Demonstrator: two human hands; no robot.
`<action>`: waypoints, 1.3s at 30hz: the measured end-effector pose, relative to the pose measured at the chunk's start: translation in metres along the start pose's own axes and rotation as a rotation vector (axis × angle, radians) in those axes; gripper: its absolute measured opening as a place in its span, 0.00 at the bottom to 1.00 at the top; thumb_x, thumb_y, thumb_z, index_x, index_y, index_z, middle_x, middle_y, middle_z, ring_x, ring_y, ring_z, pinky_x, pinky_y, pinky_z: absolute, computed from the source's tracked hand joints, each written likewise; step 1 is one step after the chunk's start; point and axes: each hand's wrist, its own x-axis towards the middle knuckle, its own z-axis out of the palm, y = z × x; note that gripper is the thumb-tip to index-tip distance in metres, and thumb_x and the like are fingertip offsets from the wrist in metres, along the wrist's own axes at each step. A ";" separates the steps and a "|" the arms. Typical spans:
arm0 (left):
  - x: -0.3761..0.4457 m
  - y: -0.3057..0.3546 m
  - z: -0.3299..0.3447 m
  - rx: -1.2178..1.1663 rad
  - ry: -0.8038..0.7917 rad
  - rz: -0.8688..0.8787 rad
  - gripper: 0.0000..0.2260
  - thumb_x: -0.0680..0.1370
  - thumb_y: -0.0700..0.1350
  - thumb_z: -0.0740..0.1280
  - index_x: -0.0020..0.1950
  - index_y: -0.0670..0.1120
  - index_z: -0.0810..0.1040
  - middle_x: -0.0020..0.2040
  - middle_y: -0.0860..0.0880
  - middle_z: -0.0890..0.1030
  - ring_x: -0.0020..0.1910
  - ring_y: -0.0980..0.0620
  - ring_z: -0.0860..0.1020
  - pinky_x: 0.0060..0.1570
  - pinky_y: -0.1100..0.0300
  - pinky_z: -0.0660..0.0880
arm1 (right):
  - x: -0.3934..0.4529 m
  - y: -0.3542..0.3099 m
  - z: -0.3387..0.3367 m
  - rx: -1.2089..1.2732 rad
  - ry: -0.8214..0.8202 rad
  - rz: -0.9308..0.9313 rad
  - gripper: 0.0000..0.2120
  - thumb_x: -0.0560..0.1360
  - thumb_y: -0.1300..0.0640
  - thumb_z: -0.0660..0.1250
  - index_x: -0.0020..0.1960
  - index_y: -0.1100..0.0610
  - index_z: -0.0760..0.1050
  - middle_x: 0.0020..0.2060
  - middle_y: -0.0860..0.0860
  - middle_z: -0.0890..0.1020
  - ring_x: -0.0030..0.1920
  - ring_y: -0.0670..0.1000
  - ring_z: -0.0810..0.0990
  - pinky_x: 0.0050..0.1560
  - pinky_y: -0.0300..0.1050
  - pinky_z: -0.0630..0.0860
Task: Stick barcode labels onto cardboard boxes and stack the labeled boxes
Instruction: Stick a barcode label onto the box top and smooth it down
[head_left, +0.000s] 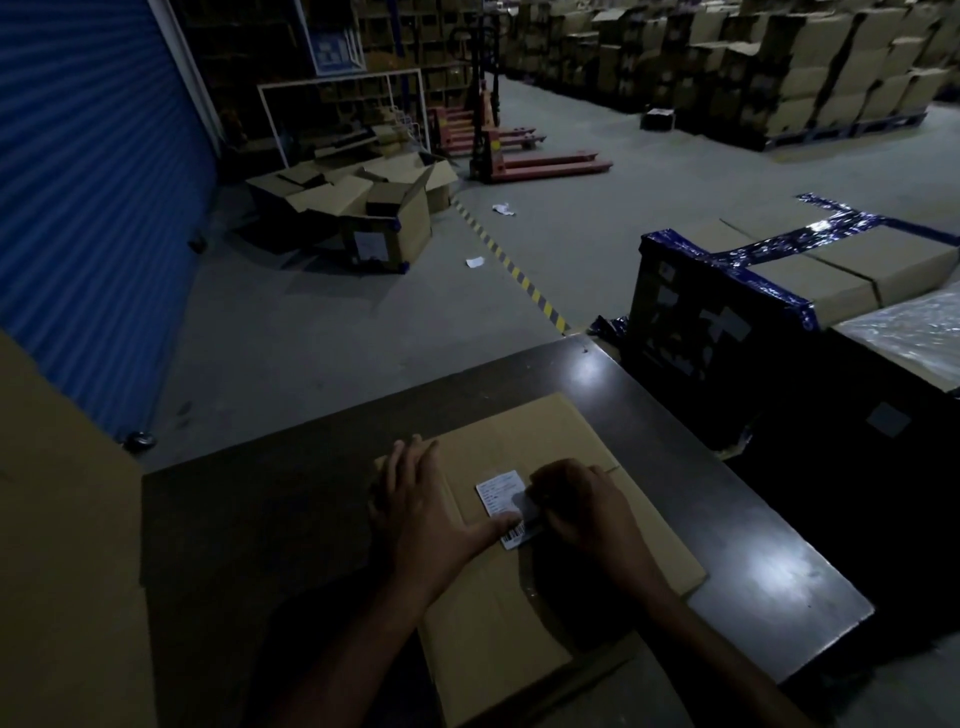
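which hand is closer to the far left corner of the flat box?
Left. The left hand lies flat with its fingers reaching that corner of the flat box; the right hand sits further right, at the label.

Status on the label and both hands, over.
Left hand flat on box, thumb pinning label. Right hand curled at label's right edge. Nothing in the way.

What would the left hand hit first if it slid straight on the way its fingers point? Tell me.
Probably nothing soon: the left hand lies flat on the cardboard box, fingers pointing away, so it would cross the box's far edge onto the dark table.
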 end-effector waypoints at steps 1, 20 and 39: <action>0.000 0.000 0.000 -0.010 0.001 -0.002 0.59 0.56 0.83 0.56 0.80 0.52 0.53 0.82 0.52 0.49 0.80 0.52 0.43 0.77 0.40 0.52 | 0.000 0.000 -0.001 0.029 0.000 0.006 0.15 0.70 0.56 0.72 0.56 0.45 0.76 0.51 0.47 0.81 0.51 0.44 0.78 0.53 0.38 0.77; 0.000 -0.002 0.004 0.004 -0.013 -0.003 0.56 0.61 0.80 0.64 0.80 0.52 0.52 0.82 0.53 0.46 0.80 0.53 0.41 0.77 0.41 0.48 | -0.021 -0.011 -0.004 0.047 0.058 0.024 0.14 0.74 0.59 0.71 0.57 0.49 0.76 0.52 0.44 0.79 0.48 0.30 0.73 0.48 0.20 0.67; 0.008 0.000 -0.010 0.286 -0.031 0.022 0.62 0.55 0.87 0.50 0.80 0.50 0.53 0.76 0.46 0.62 0.75 0.46 0.59 0.74 0.44 0.55 | -0.039 -0.010 0.000 -0.199 0.181 -0.057 0.10 0.72 0.42 0.63 0.50 0.43 0.78 0.45 0.36 0.79 0.48 0.43 0.73 0.45 0.41 0.68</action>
